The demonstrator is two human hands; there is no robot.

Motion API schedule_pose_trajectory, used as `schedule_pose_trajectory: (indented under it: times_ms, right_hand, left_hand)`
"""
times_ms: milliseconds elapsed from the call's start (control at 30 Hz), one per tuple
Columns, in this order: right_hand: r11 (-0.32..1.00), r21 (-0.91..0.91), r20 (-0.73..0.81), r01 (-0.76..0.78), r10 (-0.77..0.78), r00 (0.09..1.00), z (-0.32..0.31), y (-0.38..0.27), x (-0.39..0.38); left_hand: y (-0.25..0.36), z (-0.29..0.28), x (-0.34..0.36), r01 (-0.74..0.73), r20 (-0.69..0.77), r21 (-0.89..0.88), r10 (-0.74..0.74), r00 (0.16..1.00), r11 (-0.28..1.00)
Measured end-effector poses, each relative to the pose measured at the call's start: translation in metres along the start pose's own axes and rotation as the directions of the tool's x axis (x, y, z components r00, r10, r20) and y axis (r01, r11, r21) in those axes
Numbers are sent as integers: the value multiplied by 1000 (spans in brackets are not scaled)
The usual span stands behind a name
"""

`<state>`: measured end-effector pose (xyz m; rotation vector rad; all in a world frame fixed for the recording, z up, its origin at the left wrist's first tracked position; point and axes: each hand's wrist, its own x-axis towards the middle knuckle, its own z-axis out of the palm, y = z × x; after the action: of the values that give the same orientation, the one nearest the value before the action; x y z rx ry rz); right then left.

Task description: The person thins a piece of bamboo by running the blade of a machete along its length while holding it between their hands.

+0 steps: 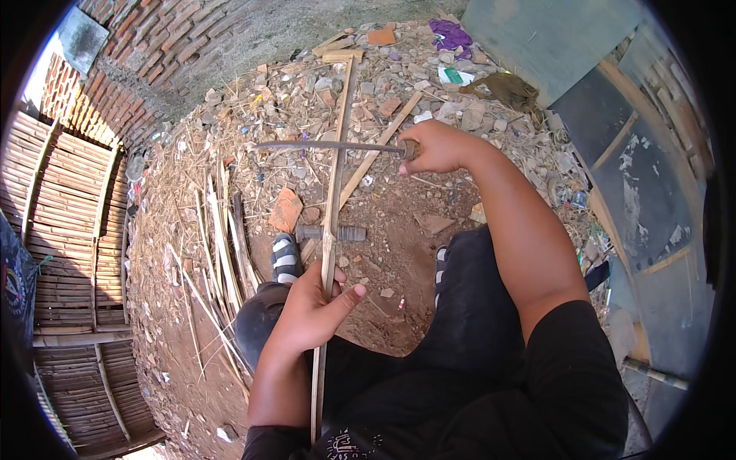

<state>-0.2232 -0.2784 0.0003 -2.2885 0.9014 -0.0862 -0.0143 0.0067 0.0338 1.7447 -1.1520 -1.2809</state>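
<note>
My left hand (314, 310) grips a long, pale bamboo strip (333, 207) low down, near my left knee. The strip runs upright through the picture between my legs. My right hand (437, 149) is closed on the handle of a long, dark knife (307, 146), whose blade lies level across the upper part of the strip and reaches out to the left. A short, dark cylindrical piece (349, 234) lies on the ground beyond my left hand, partly behind the strip.
Several split bamboo strips (222, 230) lie left of my leg. Rubble (391, 103), a loose plank (383, 146) and an orange brick piece (285, 207) cover the ground. A brick wall (153, 54) stands behind, bamboo panels (69, 222) at left, grey boards (629, 192) at right.
</note>
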Motion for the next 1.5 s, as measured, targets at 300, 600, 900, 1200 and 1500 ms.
schedule_pose_trajectory:
  times_ms: [300,600,900,1200,1500]
  right_hand:
    - [987,-109,67,119,-112,991,0,-39,-8]
    - [1000,18,-172,-3,6,985,6,-4,3]
    - [983,0,-181,-185,182,967,0,3,8]
    - [999,-36,-19,6,-7,1000,-1,0,0]
    - [972,-158,132,174,-154,979,-3,-51,-11]
  left_hand:
    - [-8,-3,1,-80,-23,-48,79,997,996]
    - [-10,-3,2,-51,-10,-23,50,999,998]
    - [-8,-2,2,-37,-28,45,39,999,998]
    - [4,-1,0,31,4,26,-31,1000,999]
    - [-5,-4,-1,-46,-5,-38,45,999,998]
